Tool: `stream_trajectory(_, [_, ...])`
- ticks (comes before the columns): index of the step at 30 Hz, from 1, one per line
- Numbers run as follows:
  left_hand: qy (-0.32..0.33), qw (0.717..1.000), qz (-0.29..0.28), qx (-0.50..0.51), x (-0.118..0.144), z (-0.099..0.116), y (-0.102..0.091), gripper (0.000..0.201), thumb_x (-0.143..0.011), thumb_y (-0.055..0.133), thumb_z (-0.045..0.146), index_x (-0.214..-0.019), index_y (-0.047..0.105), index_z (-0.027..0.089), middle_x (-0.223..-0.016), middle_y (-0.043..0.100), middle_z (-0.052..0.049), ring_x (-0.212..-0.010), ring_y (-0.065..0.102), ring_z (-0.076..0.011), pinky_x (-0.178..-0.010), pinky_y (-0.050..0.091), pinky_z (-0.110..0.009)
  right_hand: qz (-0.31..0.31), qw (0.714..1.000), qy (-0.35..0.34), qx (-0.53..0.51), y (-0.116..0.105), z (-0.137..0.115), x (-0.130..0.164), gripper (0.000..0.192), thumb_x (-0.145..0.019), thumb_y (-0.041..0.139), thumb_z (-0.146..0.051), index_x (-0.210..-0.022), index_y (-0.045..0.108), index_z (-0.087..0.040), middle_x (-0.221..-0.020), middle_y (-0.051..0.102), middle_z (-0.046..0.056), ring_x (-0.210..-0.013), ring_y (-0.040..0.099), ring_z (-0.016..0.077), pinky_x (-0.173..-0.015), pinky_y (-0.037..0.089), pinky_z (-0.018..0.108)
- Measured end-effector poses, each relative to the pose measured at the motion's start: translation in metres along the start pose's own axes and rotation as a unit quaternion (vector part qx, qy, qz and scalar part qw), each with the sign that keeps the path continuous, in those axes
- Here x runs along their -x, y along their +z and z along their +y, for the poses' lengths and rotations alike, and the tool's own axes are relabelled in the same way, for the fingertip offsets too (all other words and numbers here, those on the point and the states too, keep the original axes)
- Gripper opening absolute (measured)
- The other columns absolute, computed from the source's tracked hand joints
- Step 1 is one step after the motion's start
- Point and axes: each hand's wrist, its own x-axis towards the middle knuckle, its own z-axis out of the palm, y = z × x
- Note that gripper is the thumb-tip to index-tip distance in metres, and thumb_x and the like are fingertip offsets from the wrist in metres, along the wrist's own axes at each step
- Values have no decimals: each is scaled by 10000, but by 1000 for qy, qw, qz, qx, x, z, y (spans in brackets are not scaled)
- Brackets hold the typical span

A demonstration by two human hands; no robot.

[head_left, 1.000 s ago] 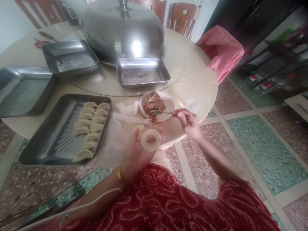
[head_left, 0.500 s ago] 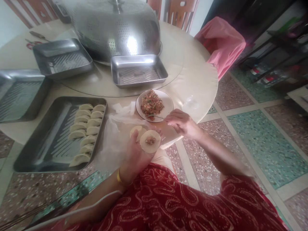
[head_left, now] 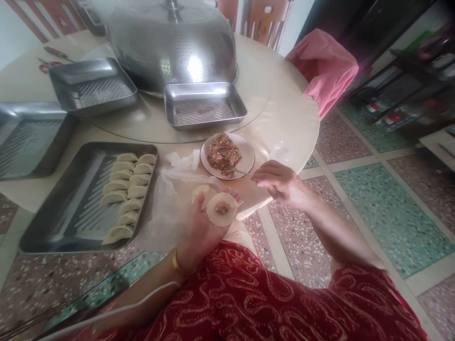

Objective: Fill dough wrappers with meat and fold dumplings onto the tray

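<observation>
Head view, left to right. Steel tray (head_left: 53,208) at 9 o'clock, two rows of folded dumplings (head_left: 128,192) along its right side. Left hand (head_left: 201,227) palm up, fingers cupped under round wrapper (head_left: 222,209); dab of filling at wrapper centre. Plate of filling (head_left: 227,155) at 12 o'clock from wrapper, spoon (head_left: 237,171) resting on it. Right hand (head_left: 279,182) at 2 o'clock, loosely open, empty, near spoon handle; contact cannot be told.

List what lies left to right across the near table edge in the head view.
Tray of folded dumplings → left hand holding a filled wrapper → plate of filling → right hand.
</observation>
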Motion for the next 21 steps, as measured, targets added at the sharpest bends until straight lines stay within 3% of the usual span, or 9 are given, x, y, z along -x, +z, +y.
stream_trajectory(5, [2, 1000, 2, -1, 3, 1, 3, 613, -981, 388, 511, -1369, 504, 50, -1203, 682, -177, -1229, 604, -280, -1090, 438, -414, 18, 998, 48, -40, 12, 13, -6, 225, -959, 522, -119, -1019, 683, -266, -949, 742, 28, -949, 679, 189, -801, 635, 380])
stream_trajectory(11, [14, 1000, 18, -10, 2, 0, 3, 626, -985, 380, 511, -1367, 505, 31, -1282, 638, -217, -1265, 581, -280, -1085, 448, -399, 32, 993, 76, -86, -3, 21, -1, 176, -1005, 529, -331, -962, 695, -291, -891, 752, 8, -846, 693, 165, -746, 614, 367])
stream_trajectory(21, [14, 1000, 11, -25, 0, 0, 1, 636, -980, 384, 517, -1383, 489, 36, -1288, 633, -200, -1287, 561, -286, -1099, 434, -390, 61, 991, 57, -103, -16, 11, 2, 163, -985, 565, -334, -998, 716, -272, -887, 759, 30, -832, 694, 183, -732, 586, 378])
